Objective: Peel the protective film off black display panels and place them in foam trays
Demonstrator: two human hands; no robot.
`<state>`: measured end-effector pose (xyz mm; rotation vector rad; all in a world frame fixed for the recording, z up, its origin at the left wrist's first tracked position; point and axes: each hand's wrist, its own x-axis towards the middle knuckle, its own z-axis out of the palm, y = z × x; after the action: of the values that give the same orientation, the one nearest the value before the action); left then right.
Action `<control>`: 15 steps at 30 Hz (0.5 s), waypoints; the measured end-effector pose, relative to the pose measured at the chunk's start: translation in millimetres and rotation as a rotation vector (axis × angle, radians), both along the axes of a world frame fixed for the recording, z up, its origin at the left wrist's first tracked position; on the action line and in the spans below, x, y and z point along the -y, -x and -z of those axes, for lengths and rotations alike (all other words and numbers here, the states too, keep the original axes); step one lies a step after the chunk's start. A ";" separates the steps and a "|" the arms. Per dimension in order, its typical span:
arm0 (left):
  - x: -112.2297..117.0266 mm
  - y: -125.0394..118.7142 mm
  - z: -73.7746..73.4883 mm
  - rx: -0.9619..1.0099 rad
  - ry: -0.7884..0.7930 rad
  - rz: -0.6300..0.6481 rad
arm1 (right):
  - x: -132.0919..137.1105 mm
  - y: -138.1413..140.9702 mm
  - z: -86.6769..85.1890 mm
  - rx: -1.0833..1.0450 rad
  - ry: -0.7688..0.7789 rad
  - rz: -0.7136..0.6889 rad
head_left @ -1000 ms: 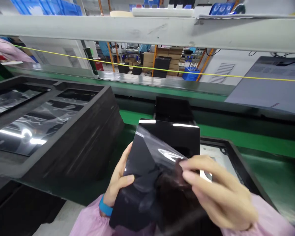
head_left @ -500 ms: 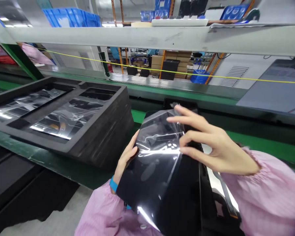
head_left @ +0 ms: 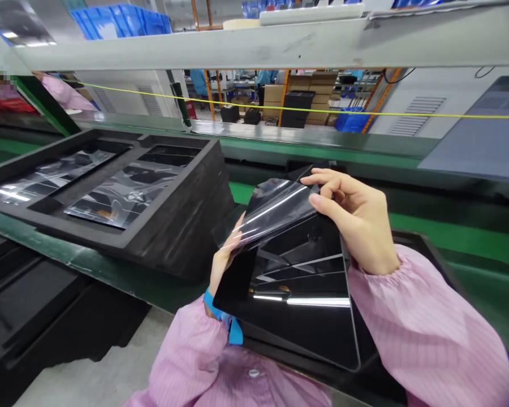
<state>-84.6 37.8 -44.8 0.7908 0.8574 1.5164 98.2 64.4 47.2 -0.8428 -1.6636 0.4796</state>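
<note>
A flat glossy black screen panel [head_left: 297, 325] is tilted in front of my chest. My left hand [head_left: 223, 263], with a blue strap on its wrist, grips the panel's left edge; most of its fingers are hidden under the panel and film. At the far end, my right hand [head_left: 358, 217] pinches a clear protective film [head_left: 275, 209] between thumb and fingers. That film is curled up off the far part of the panel, and its left side hangs over my left fingers. The near part of the glass is bare and reflects the ceiling lights.
A black foam tray [head_left: 203, 186] at left holds film-covered panels in two recesses. More black trays [head_left: 34, 294] lie lower left. Another black tray [head_left: 424, 243] sits beneath my right arm on the green bench. A white beam [head_left: 237, 53] and yellow cord [head_left: 246, 105] cross ahead.
My right hand has pulled the film up and back, so it now curls over the far part and the near glass is uncovered. The view has shifted slightly; the left hand keeps its hold.
</note>
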 end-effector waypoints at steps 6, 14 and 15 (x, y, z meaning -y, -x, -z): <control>-6.5 0.3 8.3 -0.029 -0.013 -0.010 | -1.6 -1.8 2.0 -0.028 0.010 0.013; 0.1 -3.8 4.8 -0.056 -0.023 -0.036 | -1.1 -1.4 1.8 -0.025 0.006 0.023; 0.1 -4.0 3.9 -0.056 -0.022 -0.035 | -1.2 -1.6 1.8 -0.022 0.008 0.026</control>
<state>-80.7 37.7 -48.8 0.8416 0.9008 1.5433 99.8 65.6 45.4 -0.8616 -1.6295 0.4761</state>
